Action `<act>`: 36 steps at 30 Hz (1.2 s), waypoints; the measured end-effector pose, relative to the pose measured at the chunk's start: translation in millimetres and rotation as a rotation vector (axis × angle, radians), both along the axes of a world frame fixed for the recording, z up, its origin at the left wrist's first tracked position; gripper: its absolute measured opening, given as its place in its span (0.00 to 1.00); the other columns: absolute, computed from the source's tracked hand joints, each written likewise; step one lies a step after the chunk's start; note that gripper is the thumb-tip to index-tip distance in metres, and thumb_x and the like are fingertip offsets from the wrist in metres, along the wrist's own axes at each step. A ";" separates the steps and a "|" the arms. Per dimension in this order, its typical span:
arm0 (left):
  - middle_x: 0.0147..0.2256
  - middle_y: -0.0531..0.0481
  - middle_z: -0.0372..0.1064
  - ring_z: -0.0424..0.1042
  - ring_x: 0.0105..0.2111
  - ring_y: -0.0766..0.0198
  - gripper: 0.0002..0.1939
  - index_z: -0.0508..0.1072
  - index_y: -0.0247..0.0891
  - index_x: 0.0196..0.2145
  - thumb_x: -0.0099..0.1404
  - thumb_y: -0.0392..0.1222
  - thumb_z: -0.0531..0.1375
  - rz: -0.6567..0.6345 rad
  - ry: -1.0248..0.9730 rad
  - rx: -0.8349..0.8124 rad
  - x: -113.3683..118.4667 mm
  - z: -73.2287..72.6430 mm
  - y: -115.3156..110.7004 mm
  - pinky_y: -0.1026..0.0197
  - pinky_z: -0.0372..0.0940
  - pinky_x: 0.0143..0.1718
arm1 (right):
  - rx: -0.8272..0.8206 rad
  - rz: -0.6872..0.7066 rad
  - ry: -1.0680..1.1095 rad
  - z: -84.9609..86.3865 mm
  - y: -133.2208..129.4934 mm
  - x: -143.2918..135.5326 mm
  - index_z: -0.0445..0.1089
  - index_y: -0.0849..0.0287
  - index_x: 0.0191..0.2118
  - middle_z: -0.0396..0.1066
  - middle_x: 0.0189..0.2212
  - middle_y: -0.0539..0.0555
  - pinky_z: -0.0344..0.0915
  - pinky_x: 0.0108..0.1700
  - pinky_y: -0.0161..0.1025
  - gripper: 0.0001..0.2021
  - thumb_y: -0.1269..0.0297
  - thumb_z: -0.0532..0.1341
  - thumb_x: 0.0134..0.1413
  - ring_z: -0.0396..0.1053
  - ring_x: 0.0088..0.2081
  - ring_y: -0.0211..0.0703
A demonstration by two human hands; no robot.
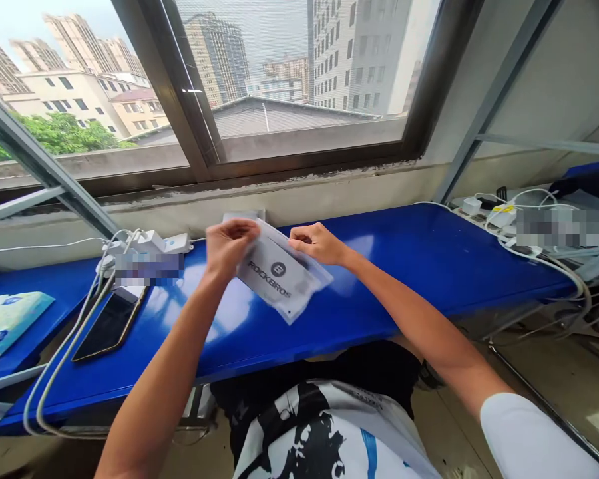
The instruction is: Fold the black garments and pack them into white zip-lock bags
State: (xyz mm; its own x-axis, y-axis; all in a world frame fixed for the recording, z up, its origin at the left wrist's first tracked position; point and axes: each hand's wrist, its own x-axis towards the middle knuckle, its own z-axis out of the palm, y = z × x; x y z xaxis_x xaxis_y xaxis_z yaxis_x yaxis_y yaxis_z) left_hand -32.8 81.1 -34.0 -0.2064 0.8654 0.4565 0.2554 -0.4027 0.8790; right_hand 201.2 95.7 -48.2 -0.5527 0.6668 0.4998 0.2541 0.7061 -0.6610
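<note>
Shirt (329,436) below; both hands (229,249) (322,244) hold ROCKBROS bag (278,278), contents unclear.

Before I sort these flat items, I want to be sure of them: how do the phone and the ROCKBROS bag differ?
The phone has a dark, glossy face with a gold-toned edge; the bag is pale and cloudy with dark print.
The phone lies on the blue table; the bag is held up, tilted, between the left hand and right hand.
The phone looks rigid, the bag limp and creased.
Both are flat.
</note>
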 end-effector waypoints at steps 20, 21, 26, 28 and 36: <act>0.45 0.47 0.78 0.74 0.50 0.49 0.06 0.80 0.47 0.40 0.67 0.45 0.63 0.114 0.370 0.338 28.3 18.5 -66.4 0.47 0.67 0.57 | -0.154 -0.121 0.042 -12.2 -73.9 -9.1 0.76 0.55 0.37 0.69 0.25 0.47 0.57 0.29 0.36 0.06 0.60 0.65 0.58 0.59 0.25 0.36; 0.50 0.46 0.76 0.71 0.56 0.47 0.09 0.79 0.48 0.44 0.66 0.47 0.65 0.189 0.342 0.348 24.8 13.8 -72.9 0.46 0.65 0.61 | -0.145 -0.139 0.088 -13.6 -73.2 -9.9 0.76 0.55 0.38 0.68 0.25 0.47 0.58 0.29 0.37 0.06 0.59 0.64 0.60 0.59 0.25 0.36; 0.51 0.45 0.77 0.77 0.53 0.47 0.26 0.75 0.52 0.54 0.62 0.63 0.66 0.050 -0.188 -0.136 10.1 -28.1 -104.1 0.49 0.75 0.48 | -0.247 -0.034 0.325 -20.0 -71.0 -16.6 0.70 0.53 0.36 0.64 0.26 0.48 0.62 0.29 0.37 0.12 0.50 0.66 0.59 0.61 0.28 0.40; 0.43 0.44 0.80 0.81 0.45 0.45 0.27 0.77 0.48 0.47 0.58 0.67 0.67 -0.084 -0.350 -0.335 5.3 -41.7 -108.4 0.49 0.77 0.39 | -0.236 -0.014 0.288 -18.9 -72.9 -17.8 0.67 0.54 0.32 0.65 0.27 0.49 0.62 0.28 0.36 0.15 0.49 0.68 0.56 0.62 0.28 0.40; 0.38 0.43 0.80 0.80 0.32 0.50 0.33 0.68 0.42 0.59 0.60 0.57 0.67 0.297 0.050 -0.387 -67.4 -53.9 -97.0 0.52 0.76 0.32 | -0.040 -0.444 0.350 27.1 -69.1 63.1 0.68 0.55 0.31 0.66 0.25 0.50 0.59 0.26 0.36 0.21 0.42 0.67 0.57 0.65 0.28 0.41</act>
State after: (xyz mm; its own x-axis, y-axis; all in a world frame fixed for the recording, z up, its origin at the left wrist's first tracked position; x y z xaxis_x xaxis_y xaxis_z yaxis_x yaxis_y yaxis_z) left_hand -100.2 -15.8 -87.9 -0.4559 0.8807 0.1286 0.3552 0.0476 0.9336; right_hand 264.3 26.6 -21.0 -0.0206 0.8196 0.5726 0.2814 0.5543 -0.7833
